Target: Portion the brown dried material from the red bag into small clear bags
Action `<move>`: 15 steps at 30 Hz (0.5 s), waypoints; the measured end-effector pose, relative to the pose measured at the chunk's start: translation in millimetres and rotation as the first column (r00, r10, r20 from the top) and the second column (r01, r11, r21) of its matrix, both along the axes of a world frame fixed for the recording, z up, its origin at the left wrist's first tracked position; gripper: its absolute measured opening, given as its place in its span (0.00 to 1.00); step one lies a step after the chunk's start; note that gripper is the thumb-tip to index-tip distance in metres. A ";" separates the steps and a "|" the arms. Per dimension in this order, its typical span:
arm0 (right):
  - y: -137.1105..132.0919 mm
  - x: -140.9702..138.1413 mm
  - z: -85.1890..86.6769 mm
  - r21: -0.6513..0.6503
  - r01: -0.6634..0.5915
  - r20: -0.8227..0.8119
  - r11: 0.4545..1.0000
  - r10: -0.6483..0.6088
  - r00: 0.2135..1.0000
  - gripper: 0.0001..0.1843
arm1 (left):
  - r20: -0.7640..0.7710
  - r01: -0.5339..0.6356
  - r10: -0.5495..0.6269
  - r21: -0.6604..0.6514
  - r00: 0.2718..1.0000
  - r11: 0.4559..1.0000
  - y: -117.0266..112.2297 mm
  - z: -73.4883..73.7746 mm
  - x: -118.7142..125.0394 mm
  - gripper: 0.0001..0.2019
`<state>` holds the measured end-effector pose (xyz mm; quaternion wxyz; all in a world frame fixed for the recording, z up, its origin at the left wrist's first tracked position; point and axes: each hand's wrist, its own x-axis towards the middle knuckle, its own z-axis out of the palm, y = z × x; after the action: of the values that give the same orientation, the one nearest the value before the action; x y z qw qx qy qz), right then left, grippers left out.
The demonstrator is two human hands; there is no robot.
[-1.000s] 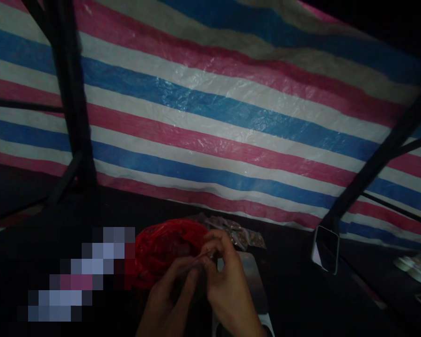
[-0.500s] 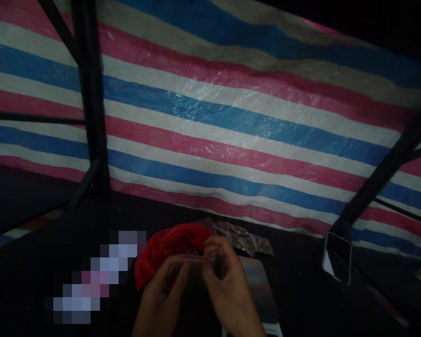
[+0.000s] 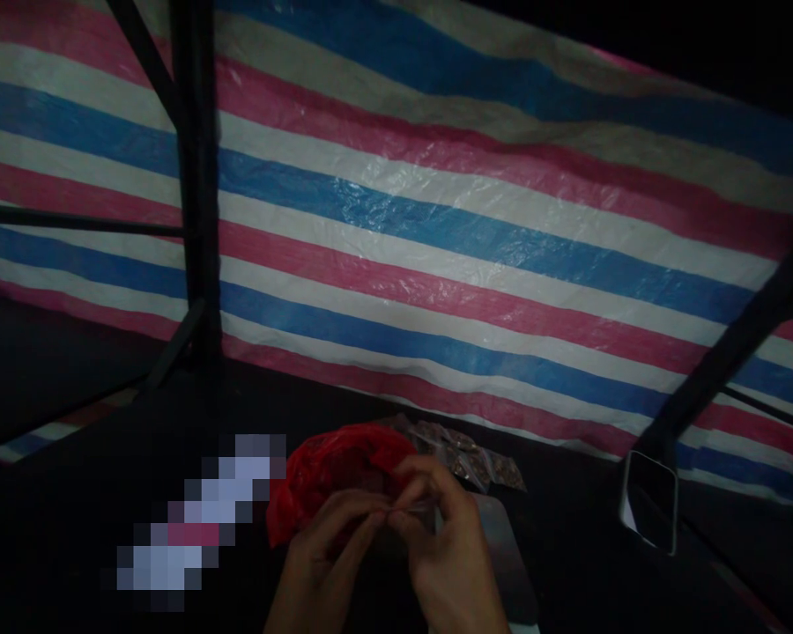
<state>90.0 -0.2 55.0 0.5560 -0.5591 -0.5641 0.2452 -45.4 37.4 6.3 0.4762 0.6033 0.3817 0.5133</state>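
Observation:
My left hand and my right hand meet at the bottom centre of the head view. Both are closed, with thumbs and fingertips pinching the edge of a small clear plastic bag. Most of that bag is hidden by my fingers and the dark. Just behind my hands, a crumpled red plastic bag lies with its mouth open; its contents are too dark to tell. Beyond my right hand several small clear packets with brownish bits lie together. A flat grey plate on a white base, like a scale, is partly covered by my right hand.
A phone leans against a slanted dark bar on the right. Left of the red bag lies a pixelated, blurred-out strip. A dark post and a striped plastic sheet stand behind the black tabletop.
My fingertips have come closer together along the clear bag's edge, which was stretched between them before. The whole view has shifted slightly, so things appear farther right.

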 end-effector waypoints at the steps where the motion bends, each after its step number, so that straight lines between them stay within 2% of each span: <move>1: -0.4 5.6 1.4 0.017 0.044 0.042 0.999 -0.045 0.998 0.17 | -0.040 -0.033 0.035 0.044 0.999 0.998 1.6 -1.1 -0.4 0.16; 3: 0.5 26.0 6.8 0.071 0.172 0.131 0.983 -0.180 0.975 0.15 | -0.137 -0.195 0.216 0.154 0.967 0.969 6.1 -1.4 -3.5 0.20; 4: 1.9 41.2 11.0 0.103 0.250 0.172 0.963 -0.265 0.949 0.14 | -0.194 -0.309 0.350 0.213 0.916 0.927 8.8 -0.8 -6.1 0.22; 6: 7.5 78.3 22.2 0.150 0.419 0.272 0.895 -0.445 0.853 0.15 | -0.324 -0.500 0.596 0.334 0.735 0.799 14.3 0.6 -12.2 0.28; 7: 11.5 97.9 28.7 0.191 0.510 0.312 0.839 -0.545 0.778 0.16 | -0.393 -0.546 0.669 0.388 0.630 0.742 16.8 0.5 -15.0 0.30; 8: 16.3 116.1 35.0 0.205 0.546 0.330 0.812 -0.583 0.743 0.18 | -0.461 -0.562 0.706 0.428 0.538 0.708 18.6 -0.5 -17.3 0.33; 9: 21.6 131.5 40.7 0.210 0.557 0.347 0.803 -0.594 0.726 0.18 | -0.527 -0.559 0.713 0.451 0.463 0.696 19.8 -2.5 -18.9 0.35; 10: 27.2 142.7 45.0 0.207 0.560 0.373 0.802 -0.594 0.713 0.19 | -0.585 -0.538 0.699 0.464 0.410 0.704 20.3 -5.3 -19.8 0.36; 12: 37.9 149.4 47.6 0.158 0.503 0.452 0.850 -0.515 0.729 0.16 | -0.681 -0.466 0.630 0.449 0.374 0.762 20.3 -12.5 -20.1 0.34; 14: 46.7 135.0 41.2 0.087 0.396 0.533 0.914 -0.378 0.757 0.11 | -0.740 -0.416 0.543 0.383 0.396 0.825 21.1 -18.9 -20.0 0.32; 15: 50.5 122.0 35.5 0.054 0.334 0.565 0.941 -0.304 0.767 0.10 | -0.748 -0.404 0.498 0.330 0.439 0.853 22.5 -20.9 -20.4 0.31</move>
<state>212.0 50.2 90.5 0.3830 -0.7076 -0.5936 -0.0155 -65.8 59.8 -14.6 0.0611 0.6685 0.6756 0.3049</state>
